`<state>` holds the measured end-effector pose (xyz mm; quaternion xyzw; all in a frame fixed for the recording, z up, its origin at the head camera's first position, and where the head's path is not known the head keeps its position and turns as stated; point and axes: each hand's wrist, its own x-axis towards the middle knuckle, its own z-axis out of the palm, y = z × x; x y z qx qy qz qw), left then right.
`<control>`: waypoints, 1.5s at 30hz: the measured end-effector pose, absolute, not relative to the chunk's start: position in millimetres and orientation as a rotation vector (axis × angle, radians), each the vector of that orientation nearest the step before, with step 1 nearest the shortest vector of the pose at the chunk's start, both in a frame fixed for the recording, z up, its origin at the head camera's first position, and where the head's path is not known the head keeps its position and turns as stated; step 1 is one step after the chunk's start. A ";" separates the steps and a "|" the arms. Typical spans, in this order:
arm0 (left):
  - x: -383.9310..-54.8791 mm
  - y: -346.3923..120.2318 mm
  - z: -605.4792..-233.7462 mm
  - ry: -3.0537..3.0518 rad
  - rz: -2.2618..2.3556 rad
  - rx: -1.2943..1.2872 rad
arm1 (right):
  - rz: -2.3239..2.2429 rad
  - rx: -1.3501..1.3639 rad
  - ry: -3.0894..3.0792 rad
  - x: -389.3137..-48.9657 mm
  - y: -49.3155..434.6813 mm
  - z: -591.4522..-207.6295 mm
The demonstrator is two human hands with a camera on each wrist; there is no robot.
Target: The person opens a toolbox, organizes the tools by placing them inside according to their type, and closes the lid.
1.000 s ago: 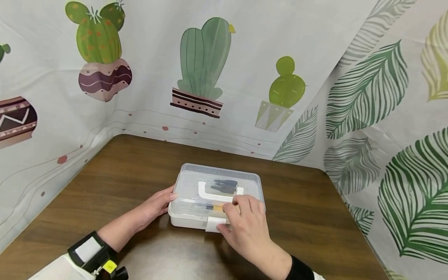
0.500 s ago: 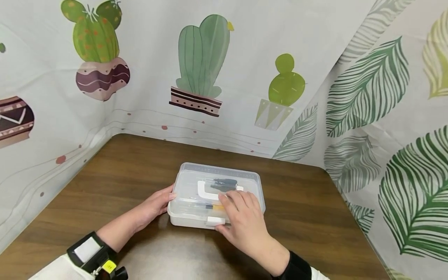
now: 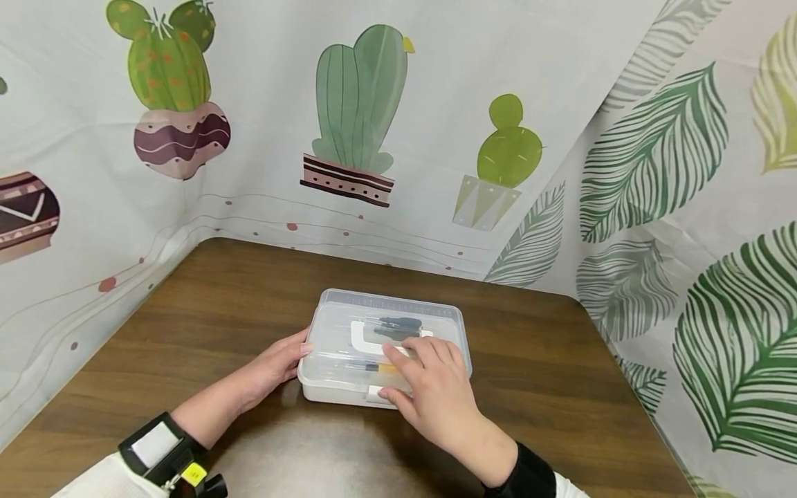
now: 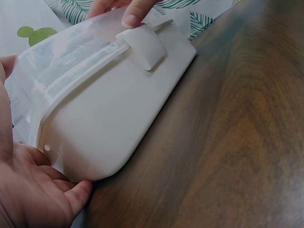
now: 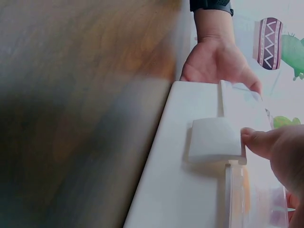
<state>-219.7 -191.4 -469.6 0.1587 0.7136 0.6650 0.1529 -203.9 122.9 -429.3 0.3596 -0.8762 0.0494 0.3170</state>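
Observation:
A clear-lidded plastic storage box with a pale base lies on the table. My left hand grips its left end, thumb on the lid and fingers at the lower corner in the left wrist view. My right hand rests over the front right of the lid, fingers extended. Its thumb touches the top edge of the white latch on the front wall. In the left wrist view the latch slopes away from the wall. Through the lid show dark items and a yellow-orange piece.
The white handle lies flat on the lid, partly hidden by my right fingers. Brown wooden table surrounds the box. A white curtain printed with cacti and leaves hangs behind and to the right.
My right fingers have moved left over the lid and straightened from a curl. The thumb has risen slightly along the latch, which looks shorter in the head view. The left hand stays put.

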 end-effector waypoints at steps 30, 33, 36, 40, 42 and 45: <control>-221.6 -192.8 -471.9 2.065 1.885 0.458 | 0.151 1.074 -2.375 -208.1 122.6 -415.2; -221.1 -192.8 -471.6 2.073 1.879 0.447 | 0.188 1.156 -2.293 -206.2 124.9 -420.5; -220.9 -193.4 -471.3 2.083 1.873 0.441 | 0.157 1.185 -2.236 -204.0 125.2 -426.2; -220.9 -194.0 -471.1 2.079 1.876 0.452 | 0.119 1.166 -2.227 -201.5 123.5 -431.1; -221.0 -194.0 -471.0 2.075 1.879 0.458 | 0.119 1.154 -2.235 -200.7 122.6 -432.5; -221.3 -193.9 -471.0 2.073 1.879 0.459 | 0.120 1.143 -2.245 -199.7 121.8 -433.7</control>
